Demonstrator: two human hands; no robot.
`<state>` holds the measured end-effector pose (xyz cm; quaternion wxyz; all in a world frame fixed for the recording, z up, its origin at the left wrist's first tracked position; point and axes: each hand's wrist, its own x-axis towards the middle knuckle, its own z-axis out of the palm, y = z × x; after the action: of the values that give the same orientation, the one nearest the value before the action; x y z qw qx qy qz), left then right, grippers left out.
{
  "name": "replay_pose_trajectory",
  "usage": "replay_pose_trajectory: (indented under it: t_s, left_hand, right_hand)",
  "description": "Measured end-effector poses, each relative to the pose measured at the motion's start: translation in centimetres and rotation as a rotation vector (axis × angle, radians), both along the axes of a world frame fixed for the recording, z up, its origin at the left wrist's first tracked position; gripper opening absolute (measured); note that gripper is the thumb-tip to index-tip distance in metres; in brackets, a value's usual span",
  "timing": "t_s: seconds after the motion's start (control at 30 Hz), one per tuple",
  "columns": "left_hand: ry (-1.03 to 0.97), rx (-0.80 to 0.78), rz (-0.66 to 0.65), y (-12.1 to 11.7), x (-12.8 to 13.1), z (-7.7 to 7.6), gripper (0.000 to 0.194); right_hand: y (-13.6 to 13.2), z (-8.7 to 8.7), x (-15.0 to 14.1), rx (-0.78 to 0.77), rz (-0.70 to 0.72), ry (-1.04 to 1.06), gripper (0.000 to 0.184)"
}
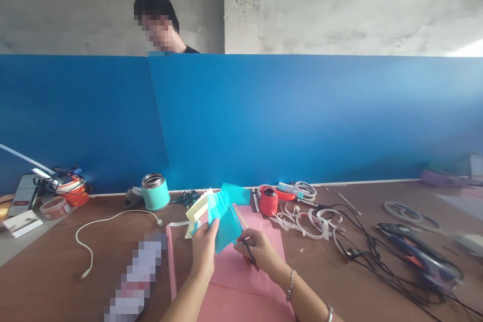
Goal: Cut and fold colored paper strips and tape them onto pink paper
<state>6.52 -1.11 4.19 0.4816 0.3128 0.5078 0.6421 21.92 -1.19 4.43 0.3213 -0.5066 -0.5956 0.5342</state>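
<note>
My left hand [206, 245] pinches a folded turquoise sheet of paper [225, 224] between thumb and fingers, raised over the desk. My right hand [260, 249] is closed on a pair of scissors [248, 250] with dark handles; their blades lie along the right edge of the turquoise paper and are partly hidden. Beneath both hands are pink paper sheets [234, 282]. Pale yellow paper [199, 206] sits just behind my left hand, and another turquoise sheet [237, 193] lies beyond the held one.
A turquoise metal cup [155, 193] and a white cable [113, 215] are at left. Behind my right hand are a red round container [268, 203] and white strip rings [309, 224]. A corded tool [420, 254] lies right. A blue partition [302, 115] stands behind; a person [158, 20] is beyond it.
</note>
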Motion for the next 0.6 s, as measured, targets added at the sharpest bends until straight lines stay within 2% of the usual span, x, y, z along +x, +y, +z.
replay_pose_trajectory:
  t_s: [0.3, 0.6]
  left_hand:
    - [-0.008, -0.002, -0.01, -0.38, 0.07, 0.86, 0.045]
    - [-0.029, 0.016, -0.069, -0.01, -0.1, -0.02, 0.043]
  right_hand:
    - [0.1, -0.19, 0.07, 0.003, 0.007, -0.01, 0.025]
    - [0.26, -0.27, 0.13, -0.009, -0.023, 0.02, 0.031]
